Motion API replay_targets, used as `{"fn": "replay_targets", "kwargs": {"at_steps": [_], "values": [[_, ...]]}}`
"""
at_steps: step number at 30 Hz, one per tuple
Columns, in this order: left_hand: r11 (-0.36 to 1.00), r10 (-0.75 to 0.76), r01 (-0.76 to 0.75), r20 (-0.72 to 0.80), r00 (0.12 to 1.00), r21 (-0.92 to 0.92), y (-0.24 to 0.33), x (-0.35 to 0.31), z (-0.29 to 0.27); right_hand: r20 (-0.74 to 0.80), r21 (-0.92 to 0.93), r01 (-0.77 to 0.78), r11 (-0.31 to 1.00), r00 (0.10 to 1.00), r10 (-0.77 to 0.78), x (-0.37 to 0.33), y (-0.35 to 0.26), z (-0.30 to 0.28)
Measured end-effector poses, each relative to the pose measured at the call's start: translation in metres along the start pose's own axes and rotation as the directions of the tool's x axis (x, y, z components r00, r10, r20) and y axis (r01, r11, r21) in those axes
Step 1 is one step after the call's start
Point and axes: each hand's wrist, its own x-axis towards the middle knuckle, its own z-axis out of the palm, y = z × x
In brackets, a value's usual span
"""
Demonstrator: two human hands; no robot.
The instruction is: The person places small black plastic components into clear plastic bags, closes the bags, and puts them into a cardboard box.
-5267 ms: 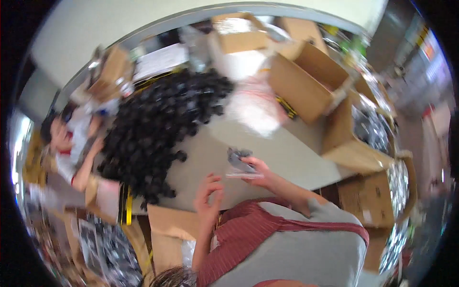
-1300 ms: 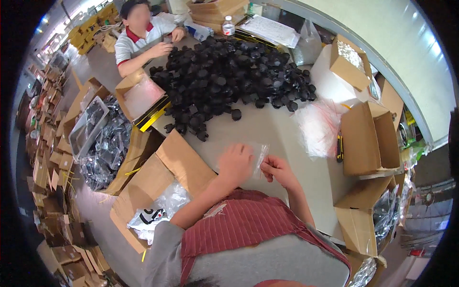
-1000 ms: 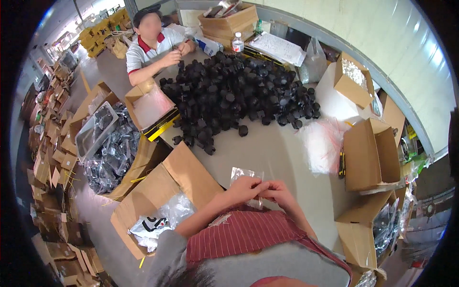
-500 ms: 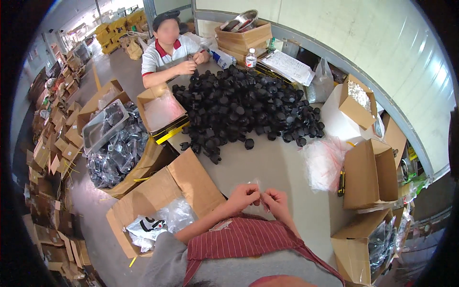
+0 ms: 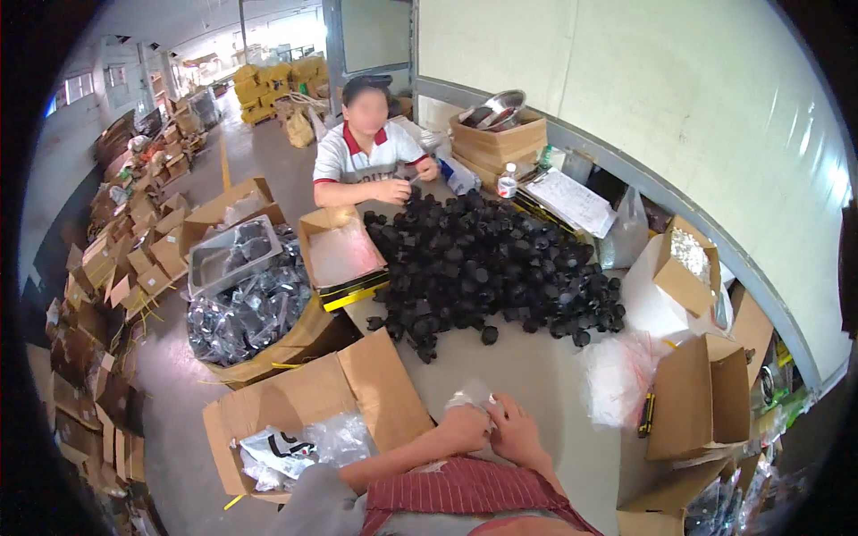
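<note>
Close to my apron, both of my hands meet over the near part of the grey table. My left hand (image 5: 466, 429) is closed on a small clear plastic bag (image 5: 473, 393), which sticks up beyond the knuckles. Against it sits my right hand (image 5: 517, 435), its fingers bent and pinching at the bag's edge, where a tiny white spot shows. Whether anything lies inside the bag is hidden by my fingers. Farther out on the table spreads a large heap of small black plastic parts (image 5: 500, 259).
Left of my arms stands an open carton (image 5: 268, 393) with plastic bags; beyond it is a box of clear bags (image 5: 344, 255). At right lie a stack of thin bags (image 5: 617, 380) and an open carton (image 5: 684, 402). Across the table, a person (image 5: 366, 152) handles something small.
My view has tilted up and shifted left, so the scene sits lower and farther right. The clear bag now rises more visibly above my left hand, and my right fingers have shifted along it.
</note>
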Motion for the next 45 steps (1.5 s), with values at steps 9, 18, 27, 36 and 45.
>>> {"fn": "replay_targets", "kwargs": {"at_steps": [9, 18, 27, 36, 45], "values": [[0.961, -0.215, 0.113, -0.422, 0.881, -0.253, -0.026, -0.012, -0.003, 0.155, 0.136, -0.289, 0.948, 0.951, 0.268, 0.051, 0.002, 0.014], [0.839, -0.537, 0.257, -0.648, 0.541, -0.480, -0.116, -0.083, -0.012, 0.311, 0.761, -0.092, 0.642, 0.921, -0.236, 0.114, -0.005, 0.094], [0.563, -0.818, 0.552, -0.513, 0.262, -0.615, -0.147, -0.132, -0.014, 0.096, -0.053, 0.459, 0.887, 0.886, -0.453, 0.203, -0.013, 0.173], [0.763, -0.642, 0.380, -0.683, 0.349, -0.523, -0.168, -0.087, 0.005, 0.106, -0.113, 0.526, 0.843, 0.850, -0.516, 0.144, 0.074, 0.127], [0.798, -0.589, 0.284, -0.584, 0.559, -0.532, -0.227, 0.068, -0.008, -0.036, -0.185, 0.147, 0.972, 0.987, -0.156, 0.068, 0.137, 0.086]]}}
